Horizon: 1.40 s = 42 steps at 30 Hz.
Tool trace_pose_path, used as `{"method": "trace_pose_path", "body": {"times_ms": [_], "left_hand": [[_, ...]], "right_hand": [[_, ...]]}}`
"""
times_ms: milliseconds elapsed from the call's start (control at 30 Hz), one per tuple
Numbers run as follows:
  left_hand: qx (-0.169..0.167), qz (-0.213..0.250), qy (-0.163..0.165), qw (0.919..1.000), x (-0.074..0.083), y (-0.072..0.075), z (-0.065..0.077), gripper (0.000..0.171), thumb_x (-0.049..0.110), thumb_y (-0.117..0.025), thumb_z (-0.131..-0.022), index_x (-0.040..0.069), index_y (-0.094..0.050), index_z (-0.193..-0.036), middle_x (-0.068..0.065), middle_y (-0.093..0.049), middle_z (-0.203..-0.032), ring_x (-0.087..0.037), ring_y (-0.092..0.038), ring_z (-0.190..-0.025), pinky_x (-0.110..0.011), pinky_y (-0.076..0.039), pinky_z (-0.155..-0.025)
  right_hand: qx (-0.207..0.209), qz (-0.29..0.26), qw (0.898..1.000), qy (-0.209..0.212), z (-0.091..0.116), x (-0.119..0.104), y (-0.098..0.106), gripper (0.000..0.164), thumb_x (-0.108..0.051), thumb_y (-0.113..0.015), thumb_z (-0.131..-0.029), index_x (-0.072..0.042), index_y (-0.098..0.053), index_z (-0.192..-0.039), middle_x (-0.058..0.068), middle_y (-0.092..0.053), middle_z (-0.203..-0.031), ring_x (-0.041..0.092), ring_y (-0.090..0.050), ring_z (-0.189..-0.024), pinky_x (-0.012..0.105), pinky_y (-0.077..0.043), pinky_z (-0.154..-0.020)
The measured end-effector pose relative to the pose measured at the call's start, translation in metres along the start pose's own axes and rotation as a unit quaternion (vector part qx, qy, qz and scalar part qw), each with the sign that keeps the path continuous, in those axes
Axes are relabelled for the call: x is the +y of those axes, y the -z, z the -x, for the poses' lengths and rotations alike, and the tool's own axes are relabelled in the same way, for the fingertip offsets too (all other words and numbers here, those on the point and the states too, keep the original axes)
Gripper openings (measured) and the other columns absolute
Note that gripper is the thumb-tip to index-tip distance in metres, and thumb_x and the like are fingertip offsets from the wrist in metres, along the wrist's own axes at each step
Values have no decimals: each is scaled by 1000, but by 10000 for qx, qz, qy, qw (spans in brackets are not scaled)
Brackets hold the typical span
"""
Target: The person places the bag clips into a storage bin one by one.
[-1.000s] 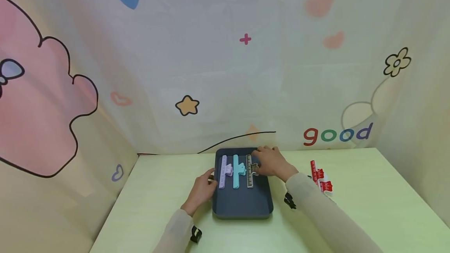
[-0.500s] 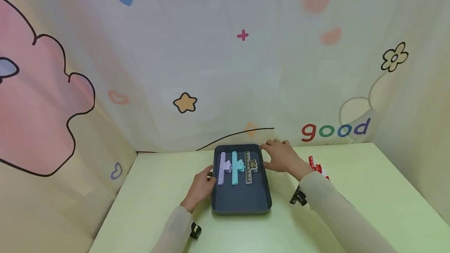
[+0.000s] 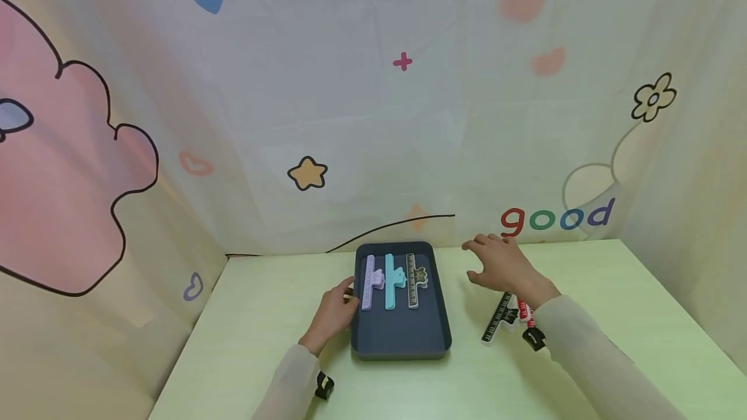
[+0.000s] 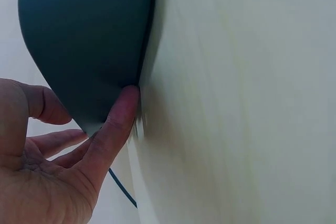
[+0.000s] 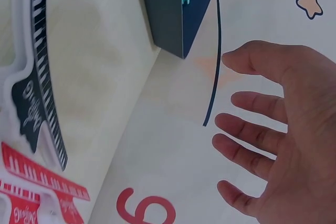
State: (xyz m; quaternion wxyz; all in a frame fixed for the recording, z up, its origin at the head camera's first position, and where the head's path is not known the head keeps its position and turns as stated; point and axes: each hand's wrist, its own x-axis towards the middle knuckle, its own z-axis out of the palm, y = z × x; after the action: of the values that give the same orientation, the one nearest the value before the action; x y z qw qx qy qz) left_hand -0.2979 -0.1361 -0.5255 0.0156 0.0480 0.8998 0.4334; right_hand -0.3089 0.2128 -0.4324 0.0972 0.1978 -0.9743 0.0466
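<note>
A dark grey tray (image 3: 403,336) lies on the table, with three long-jawed clips in a row: lavender (image 3: 369,282), turquoise (image 3: 391,281) and black-and-white (image 3: 412,280). My left hand (image 3: 332,313) pinches the tray's left wall; in the left wrist view a finger presses the dark outer wall (image 4: 89,35). My right hand (image 3: 502,264) hovers right of the tray, its fingers spread and holding nothing. Beneath it lie a black piano-key clip (image 3: 496,319) and red piano-key clips (image 5: 42,171), partly hidden by the right arm in the head view.
The pale table (image 3: 262,303) meets a printed cloth backdrop (image 3: 362,115) just behind the tray. More cloth hangs at both sides. A black wrist strap part (image 3: 533,339) shows below the right sleeve.
My right hand has let go of the black clip in the tray and moved right, over the loose clips. The left hand stays at the tray's left wall.
</note>
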Motion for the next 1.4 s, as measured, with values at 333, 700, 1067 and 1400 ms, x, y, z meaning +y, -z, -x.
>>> {"method": "trace_pose_path", "body": {"times_ms": [333, 700, 1067, 1400], "left_hand": [[-84, 76, -83, 9999, 0, 3, 1, 53, 12, -52, -93, 3, -46, -145, -23, -64, -121, -27, -68, -97, -31, -57, -65], [-247, 996, 265, 9944, -8, 6, 0, 56, 10, -53, -89, 10, -48, -145, -24, -61, -127, -29, -67, -101, -32, -59, -55], [-410, 1571, 455, 9857, -11, 10, -1, 57, 11, -56, -89, 11, -47, -145, -24, -58, -131, -28, -66, -103, -36, -61, -59], [-441, 1721, 580, 9824, -12, 11, -1, 57, 10, -59, -88, 11, -50, -144, -24, -59, -129, -26, -65, -100, -36, -61, -59]], "right_hand": [[38, -128, 9998, -125, 20, 20, 8, 52, -30, -77, -79, -9, -64, -125, 15, -64, -124, 38, -56, -118, 63, -41, -93], [-12, -107, 9997, -224, 40, 34, 15, 52, -28, -77, -80, -8, -63, -126, 17, -61, -130, 42, -53, -121, 67, -39, -96], [-69, -73, 9995, -298, 54, 47, 16, 54, -29, -77, -79, -6, -63, -126, 19, -62, -126, 43, -52, -119, 67, -41, -93], [-214, -105, 9988, -437, 67, 64, 8, 54, -31, -77, -79, -6, -63, -125, 21, -62, -125, 45, -56, -115, 69, -42, -90]]}}
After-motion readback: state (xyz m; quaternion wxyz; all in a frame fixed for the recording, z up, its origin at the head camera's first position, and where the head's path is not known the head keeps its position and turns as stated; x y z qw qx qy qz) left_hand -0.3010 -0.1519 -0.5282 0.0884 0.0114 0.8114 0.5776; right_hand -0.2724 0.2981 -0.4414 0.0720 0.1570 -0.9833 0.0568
